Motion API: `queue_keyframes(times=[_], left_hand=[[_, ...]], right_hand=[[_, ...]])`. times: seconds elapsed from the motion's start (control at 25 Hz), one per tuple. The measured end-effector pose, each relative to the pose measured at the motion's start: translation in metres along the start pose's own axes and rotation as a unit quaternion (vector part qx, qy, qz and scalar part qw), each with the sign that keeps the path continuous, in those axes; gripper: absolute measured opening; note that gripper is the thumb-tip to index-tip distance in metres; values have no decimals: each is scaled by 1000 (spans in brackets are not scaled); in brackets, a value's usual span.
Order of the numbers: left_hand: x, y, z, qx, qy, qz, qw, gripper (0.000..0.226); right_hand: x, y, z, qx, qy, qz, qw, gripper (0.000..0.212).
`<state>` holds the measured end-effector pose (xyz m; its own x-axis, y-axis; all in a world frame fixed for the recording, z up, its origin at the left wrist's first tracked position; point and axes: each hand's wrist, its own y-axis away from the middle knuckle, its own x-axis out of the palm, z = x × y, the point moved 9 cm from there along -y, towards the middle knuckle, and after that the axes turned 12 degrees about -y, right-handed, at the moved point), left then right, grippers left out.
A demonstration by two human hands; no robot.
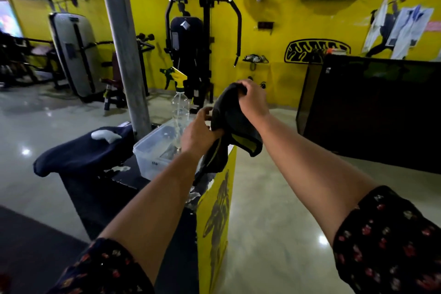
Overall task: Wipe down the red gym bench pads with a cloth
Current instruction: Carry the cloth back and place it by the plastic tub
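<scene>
Dark grey fabric with a yellow-green trim, the cloth [230, 124] hangs in the air between both hands, above the far end of the desk [100, 198]. The right hand [251, 100] holds its top, fingers curled down over the bunched upper edge. The left hand [199, 130] sits lower and to the left, its fingers and thumb curled round the cloth's side, and the loose end droops below that hand's wrist. Both forearms are bare, with dark flowered sleeves [386, 243] pushed up near the elbows.

Just beyond and below the left hand, a clear plastic tub [152, 150] stands on the black desk top. A clear spray bottle [180, 102] with a yellow and green trigger head rises from the tub's far side. Further left of that hand, a dark blue garment [83, 153] lies heaped on the desk's edge. Under the hands, the desk's side facing right is a yellow panel [214, 217] with a dark figure printed on it.

A grey pillar [124, 43] stands behind the tub. Well beyond the left hand, left of the pillar, a low machine shows dark red pads [116, 64], well apart from the cloth. A black weight machine [202, 38] stands against the yellow wall [281, 38] far behind both hands, on a glossy pale floor [274, 210].
</scene>
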<state>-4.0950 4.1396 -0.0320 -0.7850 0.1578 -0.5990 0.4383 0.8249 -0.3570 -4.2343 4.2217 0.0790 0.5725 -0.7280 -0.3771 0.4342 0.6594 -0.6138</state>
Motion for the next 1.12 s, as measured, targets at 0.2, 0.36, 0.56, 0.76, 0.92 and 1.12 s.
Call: queue_keyframes(times=[0.2,0.36,0.56,0.76,0.92,1.12], left_hand=[[-34,-19,1,-32,-105,-98,989,31],[-35,-46,-5,3,-56,-50,997,31],[-12,-63,-5,2,-99,-26,995,46],[-20,-72,-8,-4,-116,-32,993,23],[0,-82,-8,-11,-139,24,990,29],[-22,-103,-9,-27,-94,-36,995,19]], right_hand=[[1,-28,-20,-15,-26,6,1000,26],[3,-44,-39,16,-82,10,996,25],[24,-59,-25,-20,-49,47,998,25],[30,-62,-33,-40,-62,49,996,24],[34,-61,-40,-39,-85,57,994,24],[25,-50,-37,-81,-35,63,994,28]])
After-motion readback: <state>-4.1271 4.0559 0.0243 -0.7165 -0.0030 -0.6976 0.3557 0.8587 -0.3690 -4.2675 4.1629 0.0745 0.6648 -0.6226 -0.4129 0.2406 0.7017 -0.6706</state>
